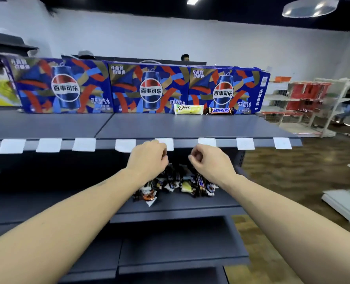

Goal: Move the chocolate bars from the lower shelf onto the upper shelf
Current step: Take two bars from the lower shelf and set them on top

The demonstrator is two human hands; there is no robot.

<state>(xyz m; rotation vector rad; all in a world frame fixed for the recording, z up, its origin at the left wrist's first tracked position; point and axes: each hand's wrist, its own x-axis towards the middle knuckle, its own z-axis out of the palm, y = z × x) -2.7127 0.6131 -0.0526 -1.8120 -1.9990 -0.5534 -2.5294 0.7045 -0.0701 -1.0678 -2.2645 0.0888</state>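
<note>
Upper shelf (170, 128): I logged one Dove bar (188, 109), one Snickers bar (220, 110). Lower shelf (180, 203): chocolate bar pile (176, 182). My left hand (148, 158) and right hand (208, 161) hung curled, empty.

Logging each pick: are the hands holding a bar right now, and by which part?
Neither. The left hand and right hand hover with curled fingers above the bars on the lower shelf, gripping nothing visible.

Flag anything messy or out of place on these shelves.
The bars on the lower shelf lie in a jumbled heap, crossing at all angles. The Dove and Snickers on the upper shelf sit neatly side by side. No damage shows.
</note>
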